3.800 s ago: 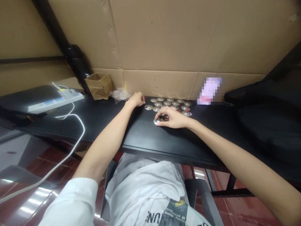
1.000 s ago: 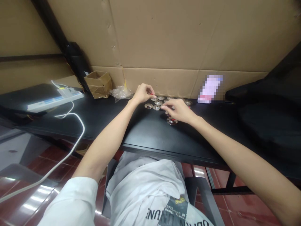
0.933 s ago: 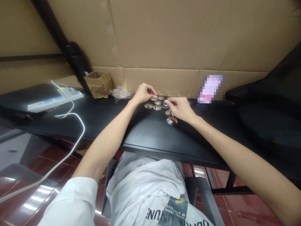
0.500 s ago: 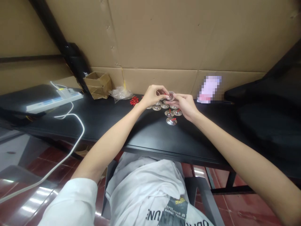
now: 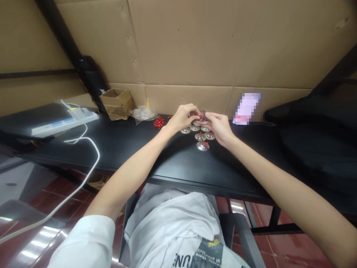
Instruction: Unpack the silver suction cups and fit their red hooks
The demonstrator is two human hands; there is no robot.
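Observation:
My right hand (image 5: 220,125) holds a small metal finger cymbal (image 5: 203,115) at its rim, above the black table. The fingers of my left hand (image 5: 184,116) are closed in a pinch on a red loop (image 5: 196,115) against that cymbal. Below my hands lie several more finger cymbals. The nearest cymbal (image 5: 202,146) has a red loop on its top, as do two just behind it. Others, like the plain cymbal (image 5: 185,130) by my left wrist, show no loop. A heap of red loops (image 5: 159,122) lies left of my left hand.
At the back left stand an open cardboard box (image 5: 116,104) and a crumpled plastic bag (image 5: 143,114). A white power strip (image 5: 65,124) with its cable lies farther left. A phone (image 5: 247,108) leans at the cardboard wall; a dark bag (image 5: 315,145) sits at right.
The cymbal in my right hand is tipped a little differently, and my left fingers have shifted slightly at its centre. The view has tilted slightly; the things on the table look unmoved.

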